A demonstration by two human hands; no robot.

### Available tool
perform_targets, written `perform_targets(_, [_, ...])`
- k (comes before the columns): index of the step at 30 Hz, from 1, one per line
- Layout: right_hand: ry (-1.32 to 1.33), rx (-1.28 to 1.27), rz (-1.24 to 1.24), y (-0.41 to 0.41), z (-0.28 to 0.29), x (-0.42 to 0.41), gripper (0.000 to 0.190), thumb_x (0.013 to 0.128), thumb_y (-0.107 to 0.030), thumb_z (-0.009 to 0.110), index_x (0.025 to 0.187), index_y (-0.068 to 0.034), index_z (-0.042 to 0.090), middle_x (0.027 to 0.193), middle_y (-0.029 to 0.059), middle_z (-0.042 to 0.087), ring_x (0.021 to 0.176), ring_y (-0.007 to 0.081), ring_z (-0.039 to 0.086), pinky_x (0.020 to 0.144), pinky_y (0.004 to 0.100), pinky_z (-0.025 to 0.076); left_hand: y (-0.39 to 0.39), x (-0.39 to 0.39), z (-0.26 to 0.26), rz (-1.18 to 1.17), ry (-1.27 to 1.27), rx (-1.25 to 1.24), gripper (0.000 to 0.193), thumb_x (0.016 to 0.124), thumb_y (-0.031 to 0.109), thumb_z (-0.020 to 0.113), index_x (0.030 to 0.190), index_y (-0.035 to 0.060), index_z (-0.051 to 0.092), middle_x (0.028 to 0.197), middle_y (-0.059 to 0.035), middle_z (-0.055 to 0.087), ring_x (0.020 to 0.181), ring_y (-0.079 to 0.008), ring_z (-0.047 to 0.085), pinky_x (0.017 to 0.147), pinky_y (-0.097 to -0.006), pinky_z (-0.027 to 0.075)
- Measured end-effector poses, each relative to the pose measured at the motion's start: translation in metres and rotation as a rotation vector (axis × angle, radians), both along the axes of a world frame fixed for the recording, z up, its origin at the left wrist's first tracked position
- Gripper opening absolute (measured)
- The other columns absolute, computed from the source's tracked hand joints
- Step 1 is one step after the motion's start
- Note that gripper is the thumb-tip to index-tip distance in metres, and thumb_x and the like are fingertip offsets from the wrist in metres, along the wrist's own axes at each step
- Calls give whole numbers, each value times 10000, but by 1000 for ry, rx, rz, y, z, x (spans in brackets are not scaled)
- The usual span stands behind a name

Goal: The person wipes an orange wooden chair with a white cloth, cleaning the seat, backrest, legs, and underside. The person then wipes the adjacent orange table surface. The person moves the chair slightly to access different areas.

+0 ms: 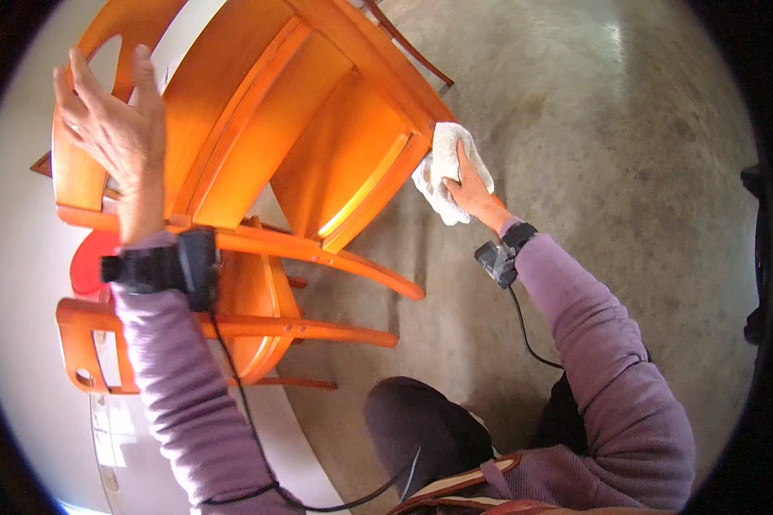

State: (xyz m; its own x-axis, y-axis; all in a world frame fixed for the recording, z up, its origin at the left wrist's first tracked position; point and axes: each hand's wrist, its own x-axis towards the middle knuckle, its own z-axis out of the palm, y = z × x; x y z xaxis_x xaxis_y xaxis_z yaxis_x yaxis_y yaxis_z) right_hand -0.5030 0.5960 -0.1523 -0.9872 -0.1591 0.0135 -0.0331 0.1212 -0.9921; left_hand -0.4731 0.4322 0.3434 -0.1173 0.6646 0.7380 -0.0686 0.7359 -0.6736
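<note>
An orange wooden chair [264, 129], its wood glossy, leans across the upper left of the head view. On the right, my right hand [473, 190] presses a white cloth [448, 161] around one of the chair's legs, near the corner of its frame. At the upper left, my left hand [116, 129] is raised in front of the chair's curved back, fingers spread and holding nothing; whether it touches the wood I cannot tell.
A second orange wooden chair [257, 331] stands just below the first, with a red round object [93, 261] beside it. Concrete floor [554, 129] spreads to the right. Black cables run from the wrist-mounted devices along my sleeves. My dark-clad knee [425, 425] is at the bottom.
</note>
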Motion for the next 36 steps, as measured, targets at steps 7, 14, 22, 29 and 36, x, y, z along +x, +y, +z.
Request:
perform_targets(7, [-57, -333, 265, 19, -12, 15, 802, 919, -59, 601, 1597, -120, 177, 1585, 170, 327, 1418, 267, 384, 1147, 370, 339, -40, -51, 58, 430, 3, 111, 651, 951, 723, 368, 1239, 227, 678, 1194, -80, 707, 1161, -295, 645, 1039, -506, 456])
perform_targets(14, [-36, -465, 295, 115, 49, 42, 732, 934, -85, 605, 1577, -138, 261, 1582, 154, 336, 1460, 267, 319, 1192, 398, 272, -37, -49, 61, 463, 187, 211, 535, 940, 645, 513, 1032, 179, 761, 1015, -49, 747, 1014, -278, 663, 947, -468, 440])
perform_targets(22, [581, -347, 143, 86, 224, -33, 794, 854, 14, 648, 1553, -148, 308, 1564, 220, 312, 1442, 410, 315, 1174, 448, 303, -13, -13, 48, 360, -24, 442, 442, 935, 563, 601, 1033, 163, 763, 965, -55, 741, 961, -213, 665, 889, -406, 483])
perform_targets(29, [593, -188, 114, 41, 212, -47, 867, 833, 9, 678, 1571, -182, 267, 1545, 282, 292, 1366, 501, 362, 1135, 500, 347, 17, -1, 59, 224, -215, 481, 270, 911, 324, 734, 1050, 94, 758, 975, -63, 750, 891, -182, 705, 817, -326, 545])
perform_targets(36, [187, 58, 449, 81, 178, -56, 802, 898, -11, 629, 1580, -107, 218, 1533, 191, 383, 1399, 389, 397, 1144, 410, 340, 23, -9, 50, 353, 3, 307, 240, 891, 304, 743, 949, 73, 709, 843, -72, 704, 795, -233, 669, 774, -362, 484])
